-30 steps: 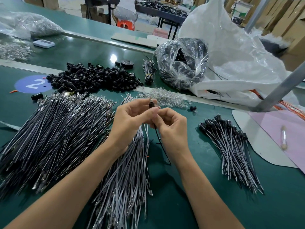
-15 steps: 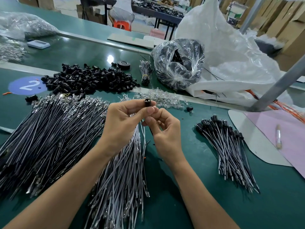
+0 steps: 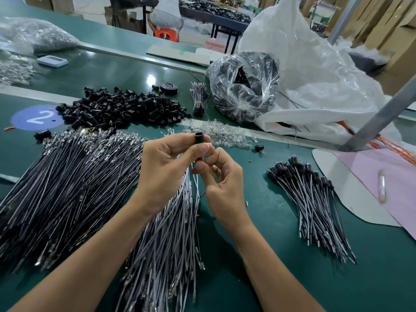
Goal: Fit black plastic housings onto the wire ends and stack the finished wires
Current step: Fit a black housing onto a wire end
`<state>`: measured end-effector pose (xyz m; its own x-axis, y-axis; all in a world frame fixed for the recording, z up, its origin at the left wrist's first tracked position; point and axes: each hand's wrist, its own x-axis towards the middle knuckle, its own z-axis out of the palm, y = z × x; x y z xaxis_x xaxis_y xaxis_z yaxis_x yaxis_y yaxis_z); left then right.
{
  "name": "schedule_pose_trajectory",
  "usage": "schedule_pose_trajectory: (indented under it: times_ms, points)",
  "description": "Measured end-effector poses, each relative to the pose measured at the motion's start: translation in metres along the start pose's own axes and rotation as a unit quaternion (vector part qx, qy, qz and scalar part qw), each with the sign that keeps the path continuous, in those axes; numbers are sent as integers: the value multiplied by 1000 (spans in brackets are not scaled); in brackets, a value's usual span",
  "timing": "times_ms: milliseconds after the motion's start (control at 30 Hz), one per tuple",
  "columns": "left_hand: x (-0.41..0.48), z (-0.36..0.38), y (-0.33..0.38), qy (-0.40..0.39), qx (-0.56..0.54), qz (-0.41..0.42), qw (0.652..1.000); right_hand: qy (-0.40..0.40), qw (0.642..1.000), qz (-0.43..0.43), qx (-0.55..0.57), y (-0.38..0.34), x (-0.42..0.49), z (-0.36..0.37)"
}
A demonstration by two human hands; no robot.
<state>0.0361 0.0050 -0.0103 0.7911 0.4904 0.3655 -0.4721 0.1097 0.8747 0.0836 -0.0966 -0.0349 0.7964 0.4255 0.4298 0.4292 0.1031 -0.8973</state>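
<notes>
Left hand [image 3: 166, 170] pinches a small black cylindrical plastic housing [image 3: 199, 140]; right hand [image 3: 222, 185], at its 5 o'clock, pinches a thin grey wire [image 3: 203, 157].

Black housing [image 3: 199, 143] now sticks up clear of left hand [image 3: 164, 170] fingertips, open end up; right hand [image 3: 221, 183] has dropped below it, pinching the wire [image 3: 203, 157].

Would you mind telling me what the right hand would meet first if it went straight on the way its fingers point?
Probably the black housing pinched by the left hand, just beyond the right hand and its wire; depth unclear.
</notes>
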Motion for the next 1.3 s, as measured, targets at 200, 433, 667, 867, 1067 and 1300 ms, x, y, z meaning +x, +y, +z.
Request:
schedule_pose_trajectory:
  times_ms: [200,433,667,867,1067,1300]
  points:
    - [3,1,-4,31,-22,-25,999,-7,999,14,-29,0,-4,1]
    - [8,-3,-6,57,-34,-75,995,-25,997,18,-70,-2,-3,-1]
    - [14,-20,-6,64,-78,-209,973,108,976,39,-184,1,21,-34]
    - [14,-16,-7,31,-10,-246,969,-2,903,114,-414,18,65,-54]
    - [10,-14,-10,-18,40,-240,970,-100,844,111,-515,44,97,-62]
    - [10,-14,-15,-35,60,-218,974,-99,844,44,-525,53,94,-72]
